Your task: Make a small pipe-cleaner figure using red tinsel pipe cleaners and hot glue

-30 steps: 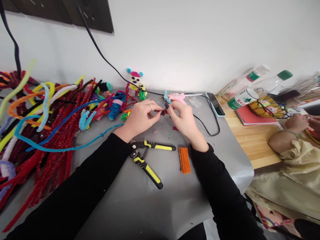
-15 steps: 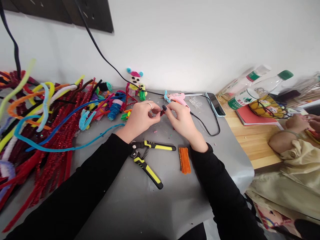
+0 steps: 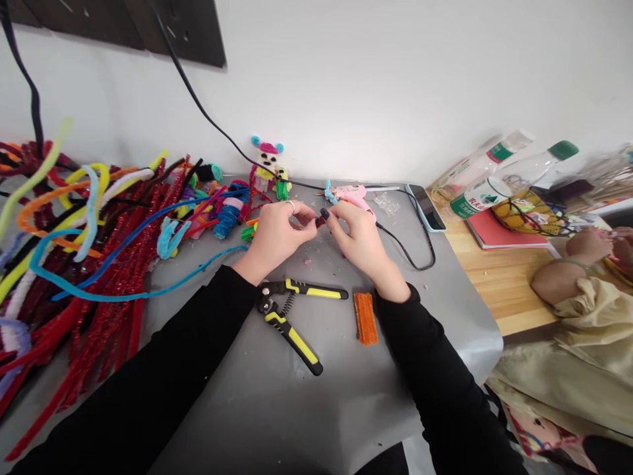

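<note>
Pinching red bit [image 3: 319, 222]: your left hand [image 3: 278, 232], right hand [image 3: 363, 239] both clamped on it, likely for steadiness; spring-spread pliers [image 3: 297, 338] at its six o'clock, seemingly for reach.

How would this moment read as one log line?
left hand: pinching small reddish piece; right hand: pinching same piece; yellow-handled tool: handles spread; orange bundle: right of tool

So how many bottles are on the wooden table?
2 that I can see: the white-capped bottle is nearer the wall, and the green-capped bottle is beside it, close to the red book. Another could be hidden behind.
</note>
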Motion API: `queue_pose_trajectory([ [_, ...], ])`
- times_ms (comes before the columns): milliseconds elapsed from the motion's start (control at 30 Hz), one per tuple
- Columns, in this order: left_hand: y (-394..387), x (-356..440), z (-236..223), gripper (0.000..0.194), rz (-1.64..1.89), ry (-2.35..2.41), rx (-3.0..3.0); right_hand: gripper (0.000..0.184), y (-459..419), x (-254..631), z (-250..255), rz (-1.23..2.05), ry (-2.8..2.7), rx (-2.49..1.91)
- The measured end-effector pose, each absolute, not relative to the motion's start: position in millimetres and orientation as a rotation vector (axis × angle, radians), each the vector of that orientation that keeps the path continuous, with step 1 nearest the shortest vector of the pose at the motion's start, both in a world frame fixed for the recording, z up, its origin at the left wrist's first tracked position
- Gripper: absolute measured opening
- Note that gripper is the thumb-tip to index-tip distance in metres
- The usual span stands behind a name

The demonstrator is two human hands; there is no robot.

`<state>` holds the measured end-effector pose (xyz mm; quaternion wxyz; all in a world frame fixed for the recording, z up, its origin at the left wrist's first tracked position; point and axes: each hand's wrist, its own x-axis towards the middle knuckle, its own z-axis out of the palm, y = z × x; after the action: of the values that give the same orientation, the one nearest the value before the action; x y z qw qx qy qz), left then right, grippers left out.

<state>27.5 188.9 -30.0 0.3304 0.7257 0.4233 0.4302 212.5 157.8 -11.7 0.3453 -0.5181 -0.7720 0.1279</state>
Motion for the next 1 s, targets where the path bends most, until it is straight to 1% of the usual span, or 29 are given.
queue_pose_trajectory([
  [467,186,33,-29,0.010,1.151,1.296,1.806,0.027,161,202,-20,0.224,-1.937,-1.306],
  [1000,187,33,-27,0.009,1.187,1.325,1.624,0.027,160,197,-17,0.242,-1.854,-1.286],
])
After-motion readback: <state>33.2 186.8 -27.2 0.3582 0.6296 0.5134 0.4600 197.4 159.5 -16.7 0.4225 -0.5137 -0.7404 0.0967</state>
